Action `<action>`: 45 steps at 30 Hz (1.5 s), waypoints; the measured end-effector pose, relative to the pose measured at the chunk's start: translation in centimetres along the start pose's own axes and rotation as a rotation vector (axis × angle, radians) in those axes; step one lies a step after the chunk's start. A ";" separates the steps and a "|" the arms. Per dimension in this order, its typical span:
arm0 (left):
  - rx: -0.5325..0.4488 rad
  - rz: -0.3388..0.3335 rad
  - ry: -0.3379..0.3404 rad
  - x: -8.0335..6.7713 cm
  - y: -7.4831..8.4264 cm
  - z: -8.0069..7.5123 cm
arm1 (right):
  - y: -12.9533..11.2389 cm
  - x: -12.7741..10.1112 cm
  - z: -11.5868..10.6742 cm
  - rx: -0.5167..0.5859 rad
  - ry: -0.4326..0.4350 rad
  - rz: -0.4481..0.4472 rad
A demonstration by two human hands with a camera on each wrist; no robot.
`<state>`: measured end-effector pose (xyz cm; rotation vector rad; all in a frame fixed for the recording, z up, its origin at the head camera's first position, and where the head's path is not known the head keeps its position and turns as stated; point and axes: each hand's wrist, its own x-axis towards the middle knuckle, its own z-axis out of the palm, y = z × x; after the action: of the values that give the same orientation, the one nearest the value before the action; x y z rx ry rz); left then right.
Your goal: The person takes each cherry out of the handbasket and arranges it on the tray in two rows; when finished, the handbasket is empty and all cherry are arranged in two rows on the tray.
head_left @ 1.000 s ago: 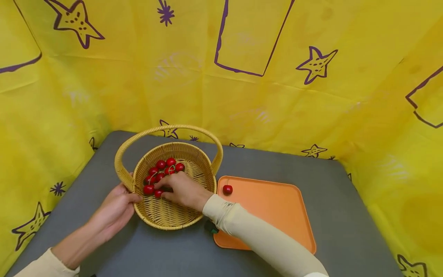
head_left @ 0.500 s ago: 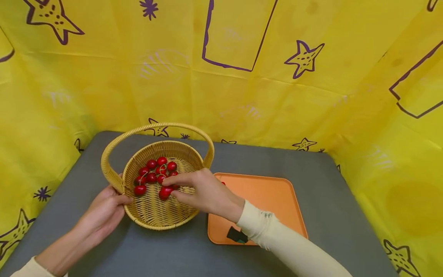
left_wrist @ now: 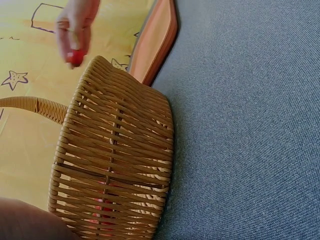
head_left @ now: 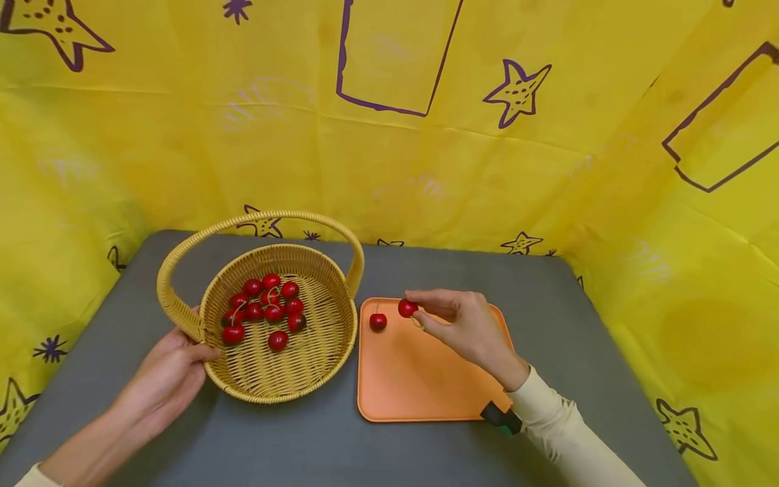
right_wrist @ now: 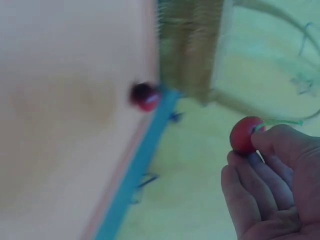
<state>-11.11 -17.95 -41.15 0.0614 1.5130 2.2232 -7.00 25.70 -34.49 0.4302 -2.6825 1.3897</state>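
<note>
The yellow cloth (head_left: 426,169) with purple stars and outlines rises well beyond both your hands and wraps round to either side. Under your hands lies the grey bench (head_left: 341,446), carrying everything else.

Beneath your right hand sits the orange tray (head_left: 420,379), flat on the bench, its left edge just beside the basket. The wicker basket (head_left: 286,379) stands between your two hands, upright, its arched handle (head_left: 262,220) curving over the far side.

Your left hand (head_left: 161,379) rests against the basket's near left rim, thumb hooked by the foot of the handle and fingers laid along the wall; the left wrist view shows only the woven wall (left_wrist: 115,165) close up, so how firmly you hold it is hard to judge. Your right hand (head_left: 465,328) hovers over the far part of the tray, pinching one cherry (head_left: 407,308) between thumb and fingertips, clear of the tray; the blurred right wrist view shows that same cherry (right_wrist: 245,134) at your fingertips (right_wrist: 272,140).

Just left of the pinched cherry, a second cherry (head_left: 378,322) lies on the tray near its far left corner. The remaining cherries (head_left: 262,308) lie clustered in the basket's far left part, just beyond your left hand.
</note>
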 end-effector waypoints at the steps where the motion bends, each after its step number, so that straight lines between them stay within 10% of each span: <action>1: -0.003 0.000 0.003 -0.1 0.0 -0.1 | 0.7 -0.1 0.0 -0.006 -0.001 0.028; 14: 0.004 -0.003 0.005 -0.4 0.1 -0.4 | 6.2 0.3 1.5 -0.149 -0.069 0.130; 45: 0.003 0.016 0.007 -0.2 0.3 0.4 | 6.9 1.9 3.7 -0.263 -0.123 0.050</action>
<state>-10.90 -17.80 -40.74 0.0670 1.5239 2.2359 -10.64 26.07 -41.62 0.4384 -2.9404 1.0295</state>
